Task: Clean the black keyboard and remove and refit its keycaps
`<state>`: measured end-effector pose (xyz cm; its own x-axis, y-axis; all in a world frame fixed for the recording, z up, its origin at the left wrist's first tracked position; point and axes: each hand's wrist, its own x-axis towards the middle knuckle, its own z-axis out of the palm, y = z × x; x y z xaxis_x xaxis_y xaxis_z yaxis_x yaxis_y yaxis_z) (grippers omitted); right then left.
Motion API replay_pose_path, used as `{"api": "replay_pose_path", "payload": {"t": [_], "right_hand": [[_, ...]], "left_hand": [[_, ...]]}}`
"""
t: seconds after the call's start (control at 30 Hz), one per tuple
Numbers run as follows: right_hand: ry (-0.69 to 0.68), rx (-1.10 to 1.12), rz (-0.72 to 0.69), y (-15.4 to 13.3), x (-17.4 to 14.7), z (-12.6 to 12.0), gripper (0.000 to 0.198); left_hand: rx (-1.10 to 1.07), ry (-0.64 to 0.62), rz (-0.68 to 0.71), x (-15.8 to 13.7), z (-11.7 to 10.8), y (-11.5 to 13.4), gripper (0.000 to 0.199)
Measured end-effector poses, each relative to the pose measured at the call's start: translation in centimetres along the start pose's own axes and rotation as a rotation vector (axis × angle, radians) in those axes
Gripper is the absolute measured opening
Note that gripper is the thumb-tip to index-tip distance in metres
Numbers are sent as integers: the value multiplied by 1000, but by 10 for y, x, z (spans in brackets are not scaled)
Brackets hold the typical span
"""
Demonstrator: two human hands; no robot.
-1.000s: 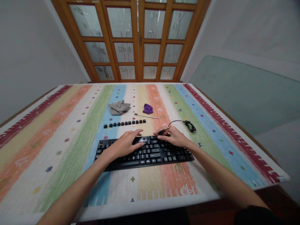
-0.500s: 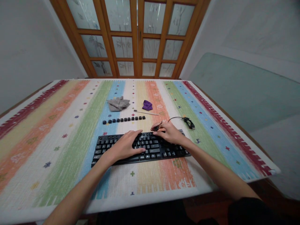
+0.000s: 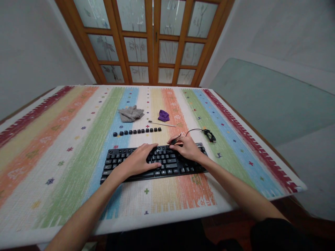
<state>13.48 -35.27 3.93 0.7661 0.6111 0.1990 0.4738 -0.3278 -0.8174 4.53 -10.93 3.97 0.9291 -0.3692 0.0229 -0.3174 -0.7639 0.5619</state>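
Note:
A black keyboard [image 3: 170, 166] lies on the striped cloth in front of me. My left hand [image 3: 140, 158] rests across its middle, fingers stretched toward the back edge and thumb spread over the lower keys. Over the back edge, right of the middle, my right hand [image 3: 184, 146] is closed in a pinch. Between its fingertips is a small black object [image 3: 173, 141] with a thin dark strand beside it; its exact kind is too small to make out. Behind the keyboard runs a row of several loose black keycaps [image 3: 138, 131].
Farther back lie a crumpled grey cloth [image 3: 131, 114], a purple cloth [image 3: 163, 115] and a thin brush [image 3: 162, 123] with a dark head. A bundled black cable [image 3: 209, 136] sits behind the keyboard's right end. The striped tablecloth [image 3: 73, 167] covers the table, whose front edge is close to me.
The view has shifted slightly, so everything on the table appears a little higher and to the left. Both hands keep nearly the same place on the keyboard.

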Motion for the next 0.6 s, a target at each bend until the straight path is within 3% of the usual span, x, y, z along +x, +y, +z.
{"api": "replay_pose_path", "payload": {"t": [0.17, 0.33, 0.6], "right_hand": [[-24, -144, -60, -6, 4, 2, 7], [-186, -290, -119, -10, 9, -13, 9], [-200, -229, -98, -6, 2, -18, 17]], "left_hand": [[4, -16, 1, 0, -2, 2, 69], [-2, -16, 23, -2, -3, 2, 64], [23, -34, 65, -4, -2, -1, 62]]}}
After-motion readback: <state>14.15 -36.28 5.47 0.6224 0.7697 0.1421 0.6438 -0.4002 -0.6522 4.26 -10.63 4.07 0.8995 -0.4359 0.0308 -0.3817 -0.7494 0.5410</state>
